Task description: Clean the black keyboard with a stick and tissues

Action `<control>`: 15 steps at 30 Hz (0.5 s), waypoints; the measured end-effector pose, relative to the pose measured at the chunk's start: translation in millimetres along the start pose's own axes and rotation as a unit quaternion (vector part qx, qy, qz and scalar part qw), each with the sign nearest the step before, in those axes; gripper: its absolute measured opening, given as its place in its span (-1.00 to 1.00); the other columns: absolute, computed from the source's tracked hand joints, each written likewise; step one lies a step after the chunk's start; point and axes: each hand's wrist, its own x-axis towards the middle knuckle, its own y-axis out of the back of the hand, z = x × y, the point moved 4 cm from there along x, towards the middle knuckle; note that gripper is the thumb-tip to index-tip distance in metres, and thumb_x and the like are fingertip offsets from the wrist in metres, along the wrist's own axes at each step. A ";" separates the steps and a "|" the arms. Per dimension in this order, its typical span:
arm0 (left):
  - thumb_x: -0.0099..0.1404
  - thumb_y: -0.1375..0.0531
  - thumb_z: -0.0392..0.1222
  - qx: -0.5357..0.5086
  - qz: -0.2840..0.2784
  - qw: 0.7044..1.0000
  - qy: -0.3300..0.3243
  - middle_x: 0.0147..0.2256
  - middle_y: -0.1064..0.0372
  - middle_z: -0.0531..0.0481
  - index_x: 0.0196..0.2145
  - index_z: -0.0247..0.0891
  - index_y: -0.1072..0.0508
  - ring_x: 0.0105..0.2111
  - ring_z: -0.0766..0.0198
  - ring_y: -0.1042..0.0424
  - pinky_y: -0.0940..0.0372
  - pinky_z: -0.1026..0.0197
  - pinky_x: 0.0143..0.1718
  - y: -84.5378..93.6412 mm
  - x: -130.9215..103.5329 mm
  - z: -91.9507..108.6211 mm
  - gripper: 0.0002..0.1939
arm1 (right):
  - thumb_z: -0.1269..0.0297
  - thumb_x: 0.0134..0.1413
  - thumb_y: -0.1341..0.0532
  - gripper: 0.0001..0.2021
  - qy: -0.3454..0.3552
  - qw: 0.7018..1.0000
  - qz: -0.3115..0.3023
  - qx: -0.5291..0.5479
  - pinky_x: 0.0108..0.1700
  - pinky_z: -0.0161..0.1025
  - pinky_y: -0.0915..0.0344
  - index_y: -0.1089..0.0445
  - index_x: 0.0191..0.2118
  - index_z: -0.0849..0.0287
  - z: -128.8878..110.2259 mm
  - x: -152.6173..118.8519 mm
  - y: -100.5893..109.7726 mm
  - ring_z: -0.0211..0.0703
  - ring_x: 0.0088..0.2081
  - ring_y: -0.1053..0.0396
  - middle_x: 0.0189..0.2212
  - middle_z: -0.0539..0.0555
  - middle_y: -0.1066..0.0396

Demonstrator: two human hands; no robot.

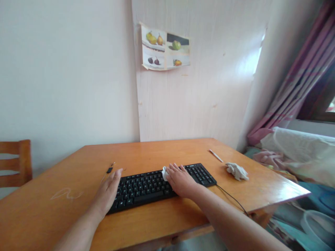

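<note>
A black keyboard (146, 186) lies slightly slanted on the wooden table (157, 225). At its left end, my left hand (111, 191) holds the edge, with the fingers close together along the side. My right hand (180, 179) rests nearly flat over the keys right of the middle, pressing a crumpled white tissue (165, 173) against them. Only the tissue's left part shows; the rest is hidden under my fingers. From the keyboard's right end, a black cable (232, 198) runs over the table's front edge.
A crumpled greyish cloth (237, 171) and a thin white stick-like object (216, 156) lie to the right. Behind my left hand is a small black object (109, 170) with a metal-looking end. A wooden chair (24, 164) stands left; fabric piles (300, 146) lie beyond the right edge.
</note>
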 end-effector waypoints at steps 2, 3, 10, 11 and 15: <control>0.35 0.14 0.35 0.004 0.001 1.000 -0.004 0.21 -0.32 -0.25 0.20 -0.28 -0.37 0.27 -0.04 -0.23 0.01 -0.15 0.33 0.4 0.5 -0.5 -0.22 | 0.16 0.41 0.15 -0.47 -0.019 1.000 0.000 -0.009 0.34 0.22 0.12 -0.09 0.38 0.20 18.4 -5.2 2.6 0.07 0.39 0.06 0.36 0.29 -0.07; 0.35 0.14 0.35 0.006 0.001 1.000 -0.005 0.21 -0.32 -0.24 0.20 -0.27 -0.37 0.27 -0.04 -0.23 0.01 -0.15 0.34 0.6 1.1 -1.2 -0.23 | 0.17 0.41 0.16 -0.47 -0.027 1.000 0.000 -0.013 0.34 0.21 0.12 -0.09 0.38 0.21 26.5 -7.4 3.7 0.08 0.39 0.07 0.36 0.29 -0.07; 0.34 0.14 0.37 0.033 -0.007 0.999 -0.002 0.20 -0.34 -0.23 0.18 -0.26 -0.41 0.26 -0.05 -0.23 0.01 -0.15 0.34 1.5 7.7 -7.1 -0.22 | 0.20 0.40 0.15 -0.48 -0.080 0.996 0.001 -0.032 0.32 0.25 0.12 -0.08 0.38 0.20 69.2 -17.7 9.0 0.09 0.39 0.06 0.35 0.31 -0.09; 0.34 0.14 0.37 0.033 -0.008 0.999 -0.002 0.20 -0.34 -0.23 0.18 -0.27 -0.41 0.26 -0.05 -0.23 0.00 -0.14 0.34 1.5 7.5 -6.7 -0.21 | 0.21 0.40 0.15 -0.48 -0.089 0.995 0.001 -0.035 0.32 0.26 0.11 -0.08 0.38 0.21 75.5 -19.1 9.6 0.10 0.38 0.05 0.35 0.31 -0.09; 0.34 0.14 0.37 0.031 -0.006 0.999 0.004 0.20 -0.34 -0.22 0.18 -0.28 -0.40 0.27 -0.03 -0.22 0.01 -0.12 0.34 1.2 4.3 -3.8 -0.21 | 0.23 0.40 0.17 -0.47 -0.130 0.990 -0.004 -0.048 0.30 0.27 0.09 -0.12 0.36 0.29 104.8 -27.8 13.0 0.18 0.36 0.00 0.34 0.35 -0.09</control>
